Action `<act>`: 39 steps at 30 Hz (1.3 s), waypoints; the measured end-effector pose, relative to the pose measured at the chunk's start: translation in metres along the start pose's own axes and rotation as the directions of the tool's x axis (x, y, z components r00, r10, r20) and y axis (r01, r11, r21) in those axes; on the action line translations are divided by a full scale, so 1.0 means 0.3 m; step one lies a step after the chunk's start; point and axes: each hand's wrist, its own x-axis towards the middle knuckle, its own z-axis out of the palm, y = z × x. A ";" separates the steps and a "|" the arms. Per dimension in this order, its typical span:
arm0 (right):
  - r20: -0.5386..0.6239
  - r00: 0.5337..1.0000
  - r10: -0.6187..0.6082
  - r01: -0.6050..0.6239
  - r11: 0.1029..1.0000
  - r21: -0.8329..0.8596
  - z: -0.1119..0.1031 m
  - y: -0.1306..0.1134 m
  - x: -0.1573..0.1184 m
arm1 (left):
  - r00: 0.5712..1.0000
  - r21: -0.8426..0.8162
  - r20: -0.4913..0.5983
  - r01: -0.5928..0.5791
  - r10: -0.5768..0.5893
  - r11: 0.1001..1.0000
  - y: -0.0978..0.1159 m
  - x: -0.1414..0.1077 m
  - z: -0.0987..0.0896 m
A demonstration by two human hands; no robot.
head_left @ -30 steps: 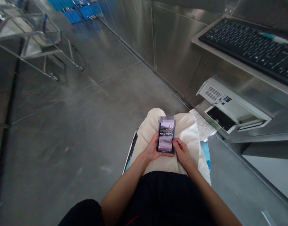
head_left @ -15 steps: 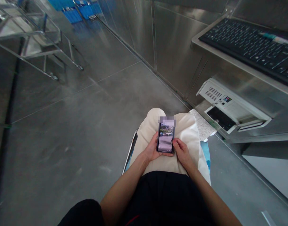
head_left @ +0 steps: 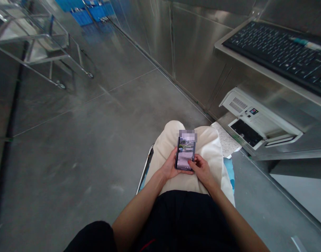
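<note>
1. Phone (head_left: 185, 154): over the lap, screen up, tilted a little, between the two hands. Screen lit; picture on it too small to read closely.
2. Handling, my judgement: light, stiff, flat. Glass face probably slick and the likeliest part to crack in a fall. Best held by the long sides and lower end, palm beneath, screen left clear.
3. Left hand (head_left: 169, 166): closed round the phone's left side, fingers showing under its bottom edge. Appears to carry most of the weight.
4. Right hand (head_left: 202, 168): at the lower right corner, fingers bent, thumb over the lower screen. Cannot tell whether the thumb presses or whether this hand grips at all.
5. Cream trousers (head_left: 164, 147): soft cloth under and around the hands; would probably cushion a short drop, though the gap between the knees lies just beyond the phone's top.
6. Seat (head_left: 229, 171): blue edge showing on the right, metal rail (head_left: 144, 169) on the left.
7. Tight side is the right: pale slab (head_left: 225, 136) beside the knee, white machine (head_left: 260, 117) past it, metal worktop (head_left: 218, 45) above with the keyboard (head_left: 278, 52).
8. Open side is the left: broad grey floor (head_left: 102, 150), hard-looking; cart (head_left: 38, 54) well apart.
</note>
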 end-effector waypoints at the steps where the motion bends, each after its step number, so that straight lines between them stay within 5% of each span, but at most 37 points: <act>1: 0.006 1.000 0.005 -0.005 1.000 -0.003 0.000 0.001 0.001 | 1.000 0.003 -0.001 -0.001 0.001 1.000 -0.001 0.000 -0.001; 25: -0.104 0.993 -0.064 0.082 0.980 0.183 0.024 -0.042 0.018 | 0.997 0.063 -0.074 0.003 0.001 0.998 -0.019 0.008 -0.011; 31: -0.078 0.997 0.011 -0.006 0.998 0.067 0.024 -0.027 0.023 | 0.999 0.058 -0.032 0.002 0.000 0.998 -0.023 0.010 -0.015; 39: -0.214 0.972 -0.098 0.133 0.979 0.155 0.021 -0.103 0.060 | 0.999 0.060 -0.042 -0.001 0.004 0.998 -0.016 -0.002 0.018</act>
